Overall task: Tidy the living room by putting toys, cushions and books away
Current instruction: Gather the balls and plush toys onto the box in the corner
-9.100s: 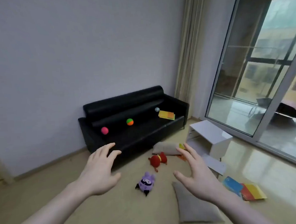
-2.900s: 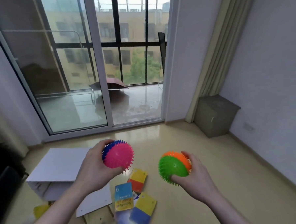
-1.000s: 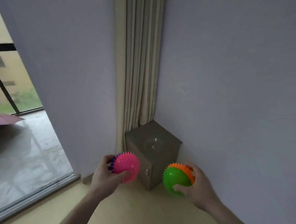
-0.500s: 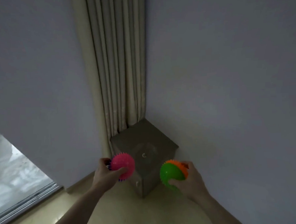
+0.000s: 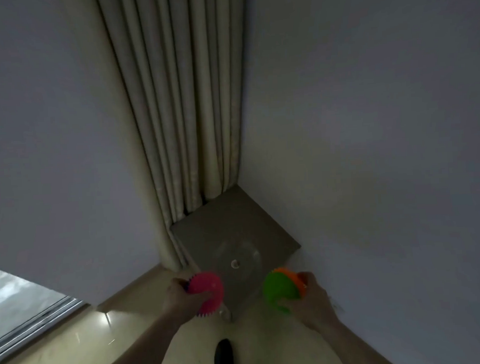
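Left hand (image 5: 181, 299) holds pink ball (image 5: 207, 293), right hand (image 5: 311, 299) green ball (image 5: 280, 289); box (image 5: 236, 237) at 12 o'clock, lid closed. Stowing step; next needs one hand freed.

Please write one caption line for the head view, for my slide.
Each hand holds a spiky ball, pink left, green-orange right, above a closed grey box.

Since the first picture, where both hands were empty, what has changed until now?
The left hand took hold of the pink spiky ball and the right hand the green and orange spiky ball. The person carried them from the sofa area to the corner and now stands close over the grey box beside the curtain. Over the last second both grips stayed the same, and the box lid stayed closed.
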{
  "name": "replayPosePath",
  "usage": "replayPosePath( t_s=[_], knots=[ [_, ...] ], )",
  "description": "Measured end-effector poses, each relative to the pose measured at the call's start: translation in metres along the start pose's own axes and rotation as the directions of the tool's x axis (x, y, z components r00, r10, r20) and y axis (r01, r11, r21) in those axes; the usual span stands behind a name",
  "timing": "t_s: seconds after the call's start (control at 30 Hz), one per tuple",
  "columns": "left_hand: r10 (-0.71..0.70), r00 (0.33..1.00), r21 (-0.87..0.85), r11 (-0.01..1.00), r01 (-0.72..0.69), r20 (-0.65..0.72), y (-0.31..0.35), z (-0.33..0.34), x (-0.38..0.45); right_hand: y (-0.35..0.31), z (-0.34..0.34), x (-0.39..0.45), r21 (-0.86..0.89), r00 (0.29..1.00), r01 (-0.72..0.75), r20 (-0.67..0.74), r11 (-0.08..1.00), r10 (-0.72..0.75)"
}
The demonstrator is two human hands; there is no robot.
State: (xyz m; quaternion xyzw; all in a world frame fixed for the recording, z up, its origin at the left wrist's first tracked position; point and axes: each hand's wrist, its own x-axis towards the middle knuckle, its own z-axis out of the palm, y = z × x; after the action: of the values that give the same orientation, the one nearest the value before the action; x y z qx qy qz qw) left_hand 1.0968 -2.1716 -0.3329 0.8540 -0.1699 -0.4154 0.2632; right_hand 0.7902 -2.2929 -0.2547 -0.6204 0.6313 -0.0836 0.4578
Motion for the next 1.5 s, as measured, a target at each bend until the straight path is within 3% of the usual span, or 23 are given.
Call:
replayPosePath(
  t_s=[0.27,0.53,0.63,0.83,1.1,1.37,1.5],
  knots=[
    [-0.035,0.983,0.091,0.996,0.018,0.182,0.046,0.032,0.083,-0.009,0.035,0.092,-0.017,0.995,-0.091,0.032,0.996,0.091],
    [0.074,0.986,0.312,0.943,-0.117,0.147,0.079,0.073,0.142,0.001,0.069,0.178,-0.173,0.994,-0.072,0.074,0.982,0.086],
    [0.070,0.992,0.322,0.941,-0.100,0.104,0.079,0.088,0.168,0.001,0.082,0.204,-0.222,0.990,-0.035,0.126,0.974,0.065],
    [-0.045,0.987,0.293,0.956,-0.001,0.151,0.072,0.114,0.200,0.015,0.111,0.243,-0.301,0.984,0.006,0.171,0.954,0.047],
    [-0.072,0.994,0.245,0.968,0.051,0.079,0.060,0.124,0.203,0.012,0.129,0.269,-0.283,0.953,0.021,0.297,0.959,0.067],
    [0.056,0.993,0.259,0.963,-0.082,0.106,0.047,0.110,0.172,-0.002,0.142,0.267,-0.263,0.931,-0.019,0.347,0.965,0.113],
    [0.069,0.977,0.351,0.926,-0.138,0.202,0.050,0.106,0.161,0.000,0.138,0.264,-0.297,0.910,0.018,0.401,0.955,0.108]
  ],
)
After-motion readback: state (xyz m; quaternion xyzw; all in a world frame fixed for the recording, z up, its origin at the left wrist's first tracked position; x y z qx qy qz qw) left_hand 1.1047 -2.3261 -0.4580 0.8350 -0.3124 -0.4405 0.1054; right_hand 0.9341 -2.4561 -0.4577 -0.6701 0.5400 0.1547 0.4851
